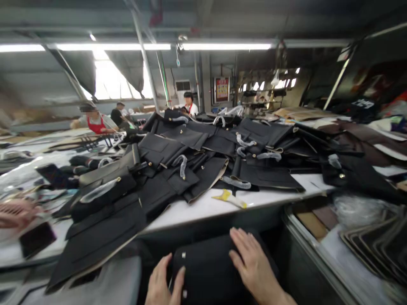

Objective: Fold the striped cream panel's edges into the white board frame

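A black panel (210, 271) with two small pale metal pieces near its left side lies low in front of me, below the table edge. My left hand (163, 284) grips its left edge, thumb on top and fingers at the far side. On the panel's right part rests my right hand (251, 262), palm down, fingers stretched forward. Beyond the table edge is a large heap of black bag pieces (159, 190), several with plastic-wrapped handles. A yellow and white tube (229, 198) lies on the white table by the heap.
At right stands a grey bin (305, 245) holding stacked dark pieces and clear plastic. A pink object (19, 214) and a dark flat device (37, 240) lie at left. Further back, a person in a red apron (97, 123) and other people are at tables.
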Demonstrator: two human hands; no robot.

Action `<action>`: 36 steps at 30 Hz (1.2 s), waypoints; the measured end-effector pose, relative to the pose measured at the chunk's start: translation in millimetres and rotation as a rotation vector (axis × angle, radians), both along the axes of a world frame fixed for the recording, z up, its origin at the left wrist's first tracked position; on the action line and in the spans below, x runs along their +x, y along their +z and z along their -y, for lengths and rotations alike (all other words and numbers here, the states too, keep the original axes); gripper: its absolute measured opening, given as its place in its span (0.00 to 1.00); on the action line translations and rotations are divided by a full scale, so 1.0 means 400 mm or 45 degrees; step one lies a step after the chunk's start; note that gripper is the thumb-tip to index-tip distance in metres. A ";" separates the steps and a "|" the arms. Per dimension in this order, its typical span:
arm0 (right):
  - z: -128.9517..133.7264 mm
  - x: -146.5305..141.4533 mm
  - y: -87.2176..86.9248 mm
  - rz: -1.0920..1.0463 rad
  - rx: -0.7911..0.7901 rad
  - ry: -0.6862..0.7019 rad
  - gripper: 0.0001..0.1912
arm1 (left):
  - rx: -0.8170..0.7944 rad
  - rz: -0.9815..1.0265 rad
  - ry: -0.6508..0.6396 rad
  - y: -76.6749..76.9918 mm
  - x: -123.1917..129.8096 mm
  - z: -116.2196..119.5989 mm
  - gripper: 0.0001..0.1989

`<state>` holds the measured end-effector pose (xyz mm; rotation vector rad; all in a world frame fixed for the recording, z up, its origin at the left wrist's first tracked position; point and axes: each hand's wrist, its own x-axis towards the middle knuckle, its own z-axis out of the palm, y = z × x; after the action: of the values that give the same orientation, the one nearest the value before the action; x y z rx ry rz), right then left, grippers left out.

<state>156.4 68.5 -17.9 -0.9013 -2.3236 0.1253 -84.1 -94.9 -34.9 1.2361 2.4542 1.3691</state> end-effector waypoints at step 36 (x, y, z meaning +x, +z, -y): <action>-0.056 0.224 -0.047 -0.558 -1.739 -0.466 0.26 | -0.083 1.362 -0.438 0.218 0.147 0.000 0.18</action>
<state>245.9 90.7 -36.5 -1.6390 -1.3983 1.6726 -25.4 -95.0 52.1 0.5835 1.4525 1.3192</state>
